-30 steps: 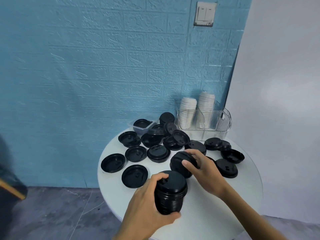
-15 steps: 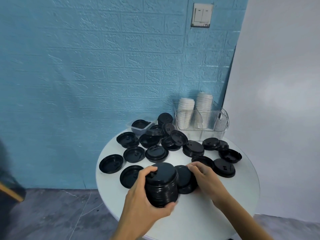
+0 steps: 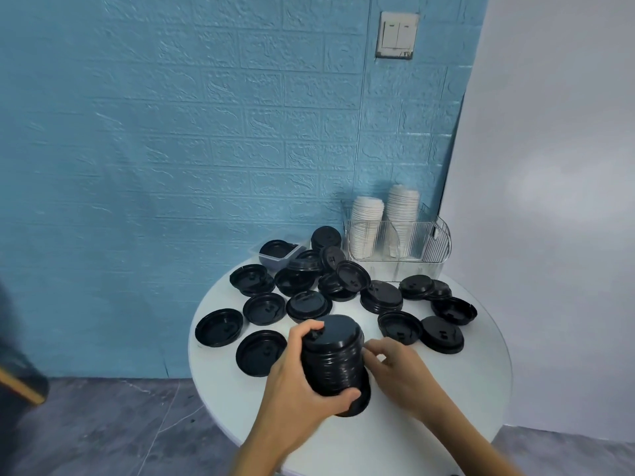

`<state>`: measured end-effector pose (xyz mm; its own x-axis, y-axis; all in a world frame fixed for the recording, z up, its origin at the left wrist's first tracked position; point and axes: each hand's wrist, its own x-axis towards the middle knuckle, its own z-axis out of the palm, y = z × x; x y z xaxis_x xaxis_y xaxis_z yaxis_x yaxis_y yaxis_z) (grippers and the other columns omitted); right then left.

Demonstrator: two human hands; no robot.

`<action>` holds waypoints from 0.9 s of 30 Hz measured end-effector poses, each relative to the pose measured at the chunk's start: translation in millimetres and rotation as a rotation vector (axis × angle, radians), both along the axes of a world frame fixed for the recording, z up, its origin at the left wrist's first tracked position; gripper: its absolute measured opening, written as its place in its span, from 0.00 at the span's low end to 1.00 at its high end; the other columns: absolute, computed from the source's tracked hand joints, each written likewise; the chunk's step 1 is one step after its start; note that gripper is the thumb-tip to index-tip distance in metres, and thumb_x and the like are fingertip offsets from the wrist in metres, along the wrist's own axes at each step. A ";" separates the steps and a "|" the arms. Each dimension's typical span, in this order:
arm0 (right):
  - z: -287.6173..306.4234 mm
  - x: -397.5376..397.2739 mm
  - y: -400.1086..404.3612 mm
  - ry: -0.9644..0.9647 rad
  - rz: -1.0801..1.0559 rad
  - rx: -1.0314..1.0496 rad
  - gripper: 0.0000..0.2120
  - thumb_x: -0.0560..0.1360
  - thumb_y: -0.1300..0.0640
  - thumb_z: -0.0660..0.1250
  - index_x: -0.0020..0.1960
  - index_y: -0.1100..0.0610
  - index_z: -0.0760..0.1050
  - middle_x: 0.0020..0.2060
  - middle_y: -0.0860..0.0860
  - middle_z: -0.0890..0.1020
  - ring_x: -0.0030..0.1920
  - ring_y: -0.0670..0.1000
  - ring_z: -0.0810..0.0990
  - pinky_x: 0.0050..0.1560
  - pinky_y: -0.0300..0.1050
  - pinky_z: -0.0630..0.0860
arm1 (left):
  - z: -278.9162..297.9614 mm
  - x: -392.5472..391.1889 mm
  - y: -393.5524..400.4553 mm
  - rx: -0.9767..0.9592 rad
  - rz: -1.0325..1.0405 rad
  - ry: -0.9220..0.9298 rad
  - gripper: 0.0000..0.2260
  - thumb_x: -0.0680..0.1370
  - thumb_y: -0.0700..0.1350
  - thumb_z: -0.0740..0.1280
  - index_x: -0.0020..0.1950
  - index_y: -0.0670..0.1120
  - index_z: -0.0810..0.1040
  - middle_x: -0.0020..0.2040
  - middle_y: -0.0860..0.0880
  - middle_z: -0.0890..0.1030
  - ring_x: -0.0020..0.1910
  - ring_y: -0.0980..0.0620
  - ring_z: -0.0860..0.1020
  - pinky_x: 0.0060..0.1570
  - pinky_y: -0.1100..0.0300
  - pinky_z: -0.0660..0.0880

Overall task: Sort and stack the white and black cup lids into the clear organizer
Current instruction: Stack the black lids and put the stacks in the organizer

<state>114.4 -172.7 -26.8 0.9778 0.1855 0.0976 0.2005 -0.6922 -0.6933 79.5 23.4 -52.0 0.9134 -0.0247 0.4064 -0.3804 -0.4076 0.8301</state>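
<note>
My left hand (image 3: 295, 383) grips a tall stack of black lids (image 3: 333, 359), fingers over its top edge and thumb under its lower end. My right hand (image 3: 395, 372) is against the stack's right side, fingers curled at its lower lids; the small pile it carried has joined the stack. Several loose black lids (image 3: 264, 308) lie scattered over the round white table (image 3: 464, 389). At the back right stands the clear organizer (image 3: 426, 242) holding two stacks of white lids (image 3: 367, 225).
A small clear tub (image 3: 275, 257) with a black lid in it sits at the table's back left, against the blue brick-pattern wall. A white wall rises on the right. The table's front part is bare white surface.
My right hand brought a small pile of black lids toward me and under the stack in my left hand. The left hand tilted the stack over that pile.
</note>
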 end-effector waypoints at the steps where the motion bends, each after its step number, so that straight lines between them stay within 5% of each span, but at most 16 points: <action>1: 1.6 -1.2 -1.9 0.025 0.006 0.036 0.16 0.83 0.49 0.61 0.38 0.46 0.78 0.37 0.46 0.82 0.36 0.41 0.76 0.45 0.47 0.77 | -1.6 1.0 -0.3 0.001 -0.003 0.009 0.45 0.57 0.56 0.84 0.70 0.66 0.66 0.61 0.66 0.78 0.58 0.59 0.80 0.53 0.65 0.76; 4: 7.2 -3.3 -9.1 0.175 0.045 0.241 0.13 0.84 0.54 0.60 0.47 0.51 0.82 0.42 0.51 0.85 0.36 0.45 0.79 0.38 0.42 0.78 | -4.1 2.7 -0.5 0.007 -0.022 0.041 0.45 0.58 0.56 0.84 0.70 0.67 0.65 0.60 0.66 0.79 0.56 0.57 0.82 0.54 0.60 0.79; 8: 10.4 -8.5 -23.0 0.298 0.246 0.289 0.17 0.80 0.66 0.62 0.61 0.50 0.80 0.52 0.42 0.85 0.48 0.44 0.81 0.50 0.37 0.76 | -4.2 1.0 1.1 0.033 -0.068 0.078 0.46 0.59 0.56 0.84 0.71 0.68 0.62 0.60 0.67 0.77 0.56 0.59 0.81 0.52 0.65 0.77; 11: 6.1 -15.6 -29.5 0.236 0.342 0.111 0.25 0.71 0.55 0.72 0.66 0.39 0.75 0.60 0.37 0.81 0.55 0.41 0.78 0.54 0.36 0.73 | -3.5 0.5 3.1 0.044 -0.084 0.099 0.48 0.58 0.57 0.84 0.71 0.69 0.61 0.61 0.68 0.77 0.58 0.61 0.79 0.52 0.68 0.75; 14: -6.3 -21.8 -26.2 0.085 0.228 -0.037 0.31 0.64 0.42 0.76 0.64 0.29 0.71 0.58 0.32 0.79 0.58 0.38 0.74 0.57 0.36 0.69 | -2.8 1.2 3.6 0.067 -0.090 0.109 0.49 0.57 0.57 0.84 0.71 0.70 0.61 0.61 0.68 0.76 0.58 0.62 0.78 0.52 0.67 0.74; 27: -19.3 -25.6 -21.1 -0.032 0.211 -0.021 0.34 0.64 0.34 0.76 0.66 0.33 0.66 0.62 0.31 0.74 0.56 0.39 0.71 0.57 0.42 0.70 | -4.0 1.3 2.3 0.071 -0.115 0.145 0.47 0.56 0.55 0.84 0.69 0.72 0.63 0.60 0.71 0.75 0.58 0.62 0.78 0.56 0.62 0.76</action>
<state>88.8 -193.8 -46.0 0.9137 0.3877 0.1222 0.3640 -0.6466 -0.6703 80.8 25.7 -56.1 0.9518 -0.1560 0.2643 -0.3062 -0.4279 0.8504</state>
